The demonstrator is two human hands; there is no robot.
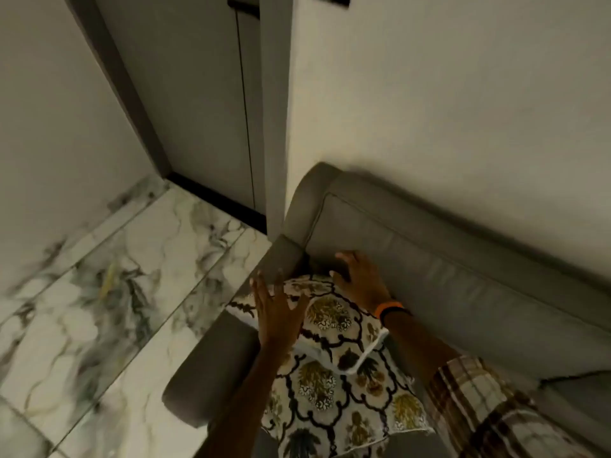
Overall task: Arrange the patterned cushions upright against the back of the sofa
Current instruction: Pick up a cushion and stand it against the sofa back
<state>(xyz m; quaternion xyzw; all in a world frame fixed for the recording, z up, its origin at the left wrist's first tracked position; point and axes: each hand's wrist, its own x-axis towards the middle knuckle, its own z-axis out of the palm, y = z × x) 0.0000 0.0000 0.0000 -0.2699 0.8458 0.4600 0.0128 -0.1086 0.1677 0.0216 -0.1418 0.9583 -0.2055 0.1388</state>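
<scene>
Two white cushions with black scrolls and gold-green leaf motifs lie on the grey sofa seat by its left armrest. The upper cushion (334,320) rests partly on the lower cushion (334,401). My left hand (276,310) hovers with fingers spread over the upper cushion's left edge. My right hand (358,279), with an orange and black wristband, has its fingers apart at the cushion's far corner, against the sofa back (446,276). Neither hand closes around a cushion.
The grey armrest (215,368) runs along the left of the cushions. Beyond it is marble-pattern tile floor (115,292). A white wall stands behind the sofa, and a grey door (198,110) is at the upper left. A second seat cushion shows at the right edge.
</scene>
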